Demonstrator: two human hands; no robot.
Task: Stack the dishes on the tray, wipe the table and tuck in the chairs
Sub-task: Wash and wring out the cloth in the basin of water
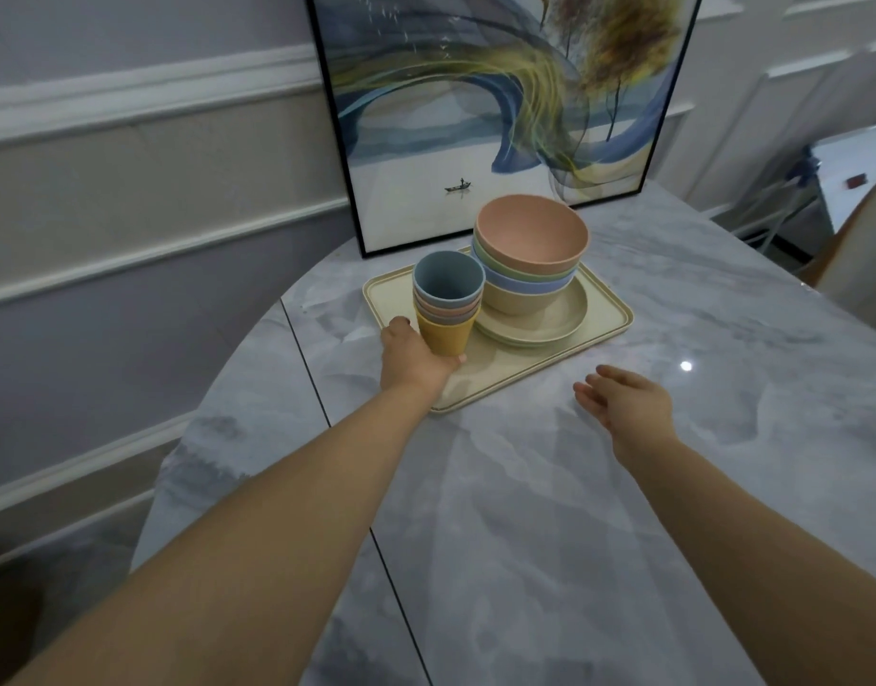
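The tray (609, 334) sat on the marble surface (525, 487), just in front of a big framed picture (500, 106) that leaned on the wall. Everything here is told from the tray. The tray's long side ran from its near left corner to its far right corner. On its far right part lay flat plates (564, 319), and a pile of bowls (530, 259) stood on them with a pink bowl on top, open side up. On its left part stood a pile of cups (448, 304), upright, tall from bottom to top, with a blue cup on top and a yellow cup at the bottom. The left hand (416, 356) was at the near left part of the tray and held the bottom of the cup pile, with the thumb and fingers curled round the yellow cup. It was the nearer hand to the cups, which rose just past it. The right hand (624, 401) was off the tray, near its front edge, over the surface. Its fingers were loose and spread and it held nothing. The stacking looked almost done. A chair back (856, 269) showed well to the right of the tray, not yet tucked in.
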